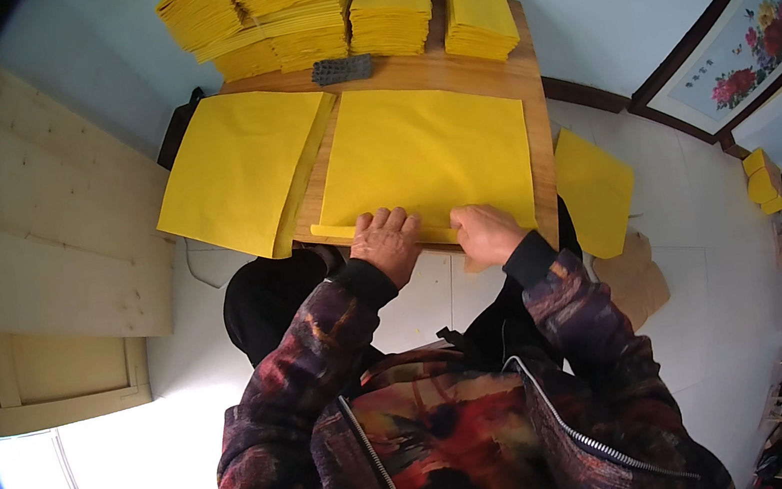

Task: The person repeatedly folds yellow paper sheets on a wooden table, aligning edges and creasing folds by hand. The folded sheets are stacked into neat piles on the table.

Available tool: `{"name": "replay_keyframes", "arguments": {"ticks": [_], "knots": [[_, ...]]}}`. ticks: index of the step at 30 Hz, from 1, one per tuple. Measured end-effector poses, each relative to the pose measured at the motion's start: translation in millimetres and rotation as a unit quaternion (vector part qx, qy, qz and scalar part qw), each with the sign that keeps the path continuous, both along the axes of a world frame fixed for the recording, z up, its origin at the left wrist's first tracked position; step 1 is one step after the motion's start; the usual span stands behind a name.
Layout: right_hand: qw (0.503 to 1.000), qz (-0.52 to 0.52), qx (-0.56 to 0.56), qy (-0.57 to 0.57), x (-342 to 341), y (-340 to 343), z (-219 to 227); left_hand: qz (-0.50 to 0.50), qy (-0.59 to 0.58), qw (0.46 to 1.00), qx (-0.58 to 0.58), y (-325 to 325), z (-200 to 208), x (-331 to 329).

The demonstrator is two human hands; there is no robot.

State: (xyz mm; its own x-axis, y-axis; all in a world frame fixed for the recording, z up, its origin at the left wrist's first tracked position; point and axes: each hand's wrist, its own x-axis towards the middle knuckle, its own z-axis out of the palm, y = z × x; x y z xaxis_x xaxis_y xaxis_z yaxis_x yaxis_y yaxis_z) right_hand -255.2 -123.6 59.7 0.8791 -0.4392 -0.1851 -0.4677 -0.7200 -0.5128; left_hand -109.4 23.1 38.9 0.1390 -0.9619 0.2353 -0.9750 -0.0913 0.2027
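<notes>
A large yellow paper sheet (423, 154) lies flat on a small wooden table (529, 82). My left hand (387, 241) presses on its near edge, where a narrow strip is folded up. My right hand (484, 232) pinches the same near edge just to the right. Both hands sit close together at the table's front edge. A second pile of yellow sheets (239, 171) lies to the left and hangs over the table's left side.
Several stacks of folded yellow paper (345, 3) stand along the table's far side, with a small dark block (342, 70) in front of them. A loose yellow sheet (593, 189) and brown cardboard (637, 279) lie on the floor at the right. Wooden boards (49, 255) lean at the left.
</notes>
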Motion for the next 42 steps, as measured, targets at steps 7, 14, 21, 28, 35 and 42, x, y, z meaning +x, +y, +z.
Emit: {"name": "replay_keyframes", "arguments": {"ticks": [7,14,21,28,35,42], "knots": [[0.994,0.044,0.084,0.055,4.4,-18.0,3.1,-0.044,0.046,0.994,0.089,-15.9,-14.4,2.6],[0.944,0.125,-0.245,-0.184,-13.3,24.9,1.3,-0.032,0.104,0.983,0.148,-24.1,-4.0,15.4],[0.982,0.138,-0.122,0.041,3.5,14.7,3.2,-0.113,0.155,0.944,0.268,-32.0,15.8,25.9],[0.98,0.191,0.041,0.035,8.7,-17.9,12.7,-0.026,0.022,0.988,0.149,-22.4,10.6,8.2],[0.976,0.112,-0.184,-0.019,-0.3,16.1,2.0,-0.109,0.132,0.933,0.316,-48.3,26.2,30.6],[0.974,0.183,0.102,0.087,10.1,-24.3,13.2,-0.095,-0.051,0.983,0.149,-33.6,32.8,6.5]]}}
